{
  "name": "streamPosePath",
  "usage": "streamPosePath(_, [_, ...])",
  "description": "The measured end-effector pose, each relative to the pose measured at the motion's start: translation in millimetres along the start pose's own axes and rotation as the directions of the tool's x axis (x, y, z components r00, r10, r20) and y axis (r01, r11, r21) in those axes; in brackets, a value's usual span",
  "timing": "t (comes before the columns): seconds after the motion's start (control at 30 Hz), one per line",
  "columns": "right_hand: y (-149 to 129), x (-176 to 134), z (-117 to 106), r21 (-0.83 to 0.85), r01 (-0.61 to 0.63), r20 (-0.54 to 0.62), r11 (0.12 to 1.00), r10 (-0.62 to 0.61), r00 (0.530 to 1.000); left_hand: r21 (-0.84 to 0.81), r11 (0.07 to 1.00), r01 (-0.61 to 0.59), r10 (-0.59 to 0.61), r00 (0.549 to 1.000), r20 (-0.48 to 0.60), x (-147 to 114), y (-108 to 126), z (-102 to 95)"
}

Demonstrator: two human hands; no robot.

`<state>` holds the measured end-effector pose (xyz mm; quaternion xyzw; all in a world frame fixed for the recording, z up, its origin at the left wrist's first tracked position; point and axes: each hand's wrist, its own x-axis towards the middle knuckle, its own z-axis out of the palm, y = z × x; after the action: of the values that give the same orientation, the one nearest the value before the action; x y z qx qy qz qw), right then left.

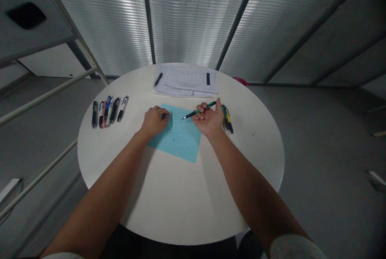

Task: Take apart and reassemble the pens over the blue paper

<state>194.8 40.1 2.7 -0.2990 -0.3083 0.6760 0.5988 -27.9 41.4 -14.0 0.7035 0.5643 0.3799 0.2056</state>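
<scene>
A light blue sheet of paper (181, 138) with faint scribbles lies in the middle of the round white table (169, 202). My right hand (210, 120) rests at the sheet's right edge, palm turned up, holding a green pen (197, 111) whose tip points left over the paper. My left hand (154, 121) lies curled on the sheet's left corner with a small dark object (164, 116), perhaps a pen cap, at its fingertips. Two more pens (227, 120) lie just right of my right hand.
A row of several pens (108, 111) lies at the table's left side. A stack of white printed papers (187, 82) with a black pen (158, 79) on it sits at the far edge. Metal rails run along the left; a frosted wall stands behind.
</scene>
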Motion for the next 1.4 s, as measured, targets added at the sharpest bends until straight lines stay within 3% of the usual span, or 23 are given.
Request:
streamPosePath(0.1, [-3.9, -1.0, 2.9, 0.063, -0.044, 0.012, 0.997, 0.043, 0.999, -0.051, 0.999, -0.001, 0.0, 1.0, -0.012, 0.5, -1.6, 0.4])
streamPosePath(0.3, [-0.4, 3.9, 5.3, 0.122, -0.067, -0.027, 0.99, 0.071, 0.997, 0.018, 0.999, -0.035, 0.035, 0.999, 0.003, 1.3, -5.6, 1.3])
streamPosePath(0.43, [4.5, 5.8, 6.9, 0.092, -0.093, -0.052, 0.991, 0.098, 0.994, 0.049, 0.997, -0.058, 0.059, 0.998, -0.008, 1.4, -7.9, 2.2])
streamPosePath(0.6, [3.5, 2.7, 8.0, 0.02, -0.127, -0.004, 0.992, 0.127, 0.992, 0.131, 0.988, -0.08, 0.078, 0.997, 0.019, 1.7, -7.2, 1.4])
streamPosePath(0.77, [-0.8, 6.8, 2.2, -0.063, -0.04, -0.058, 0.997, 0.036, 0.998, 0.27, 0.961, -0.053, 0.028, 0.995, 0.096, 1.8, -2.7, -1.4])
streamPosePath(0.83, [1.8, 9.6, 0.1, -0.153, 0.055, -0.105, 0.987, -0.071, 0.992, 0.291, 0.956, -0.045, 0.014, 0.994, 0.109, 1.8, -1.3, -2.1])
streamPosePath(0.9, [6.5, 10.9, -1.2, -0.31, 0.188, -0.171, 0.932, -0.249, 0.953, 0.297, 0.954, -0.038, 0.004, 0.993, 0.114, 1.7, -0.4, -2.5])
streamPosePath(1.0, [12.5, 8.2, -2.7, -0.521, 0.278, -0.098, 0.807, -0.38, 0.92, 0.3, 0.953, -0.032, -0.003, 0.993, 0.115, 1.5, 0.6, -2.8])
streamPosePath(1.13, [13.9, 0.7, -3.8, -0.724, 0.325, 0.073, 0.609, -0.4, 0.914, 0.301, 0.953, -0.033, -0.002, 0.993, 0.115, 1.7, 0.5, -2.4])
streamPosePath(1.27, [12.2, -2.6, -3.5, -0.846, 0.356, 0.156, 0.396, -0.454, 0.877, 0.3, 0.954, -0.024, -0.01, 0.994, 0.113, 2.5, -0.7, -1.8])
streamPosePath(1.4, [12.2, -1.9, -4.8, -0.879, 0.305, 0.122, 0.366, -0.447, 0.886, 0.292, 0.956, -0.024, -0.009, 0.994, 0.112, 2.4, -1.2, -1.7])
